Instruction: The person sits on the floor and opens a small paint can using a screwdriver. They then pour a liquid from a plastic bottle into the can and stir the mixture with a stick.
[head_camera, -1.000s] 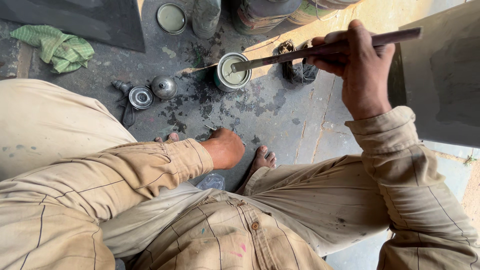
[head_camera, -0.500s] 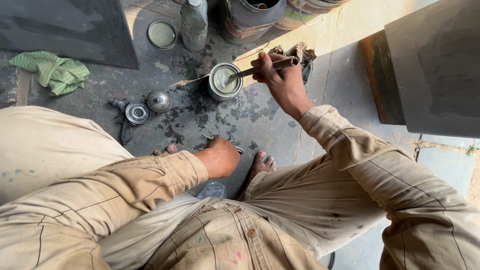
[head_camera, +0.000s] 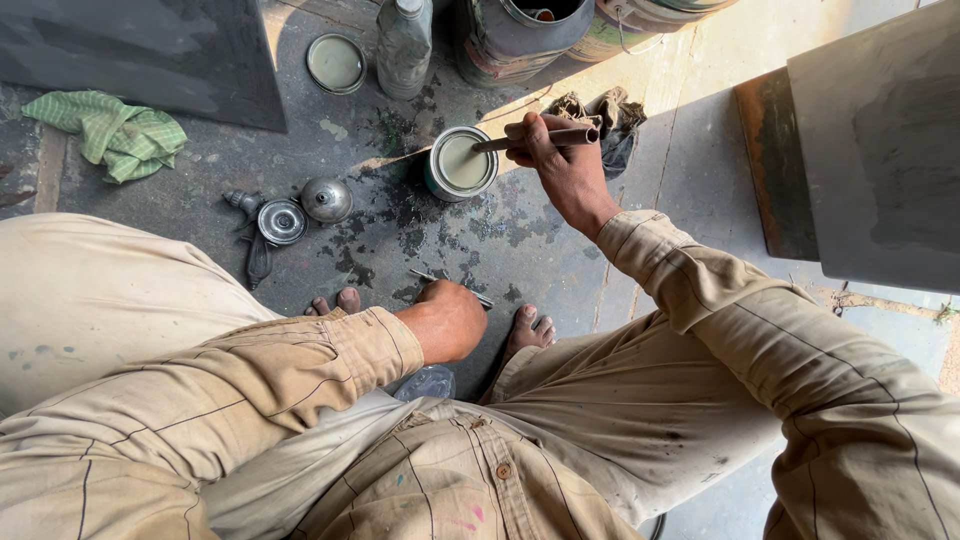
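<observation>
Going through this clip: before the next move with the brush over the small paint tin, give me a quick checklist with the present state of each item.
1. Right hand grips the dark-handled brush: ok.
2. Brush tip dipped in the small open round tin of pale grey-green paint: cannot tell; it reaches over the rim.
3. Tin upright on the stained concrete floor: ok.
4. Left hand steadies the tin: not ok; it rests low, apart from it.
5. Round pale tin lid lies clear of the tin: ok.

Paint-flecked tan shirt and trousers, buttoned, barefoot.
</observation>
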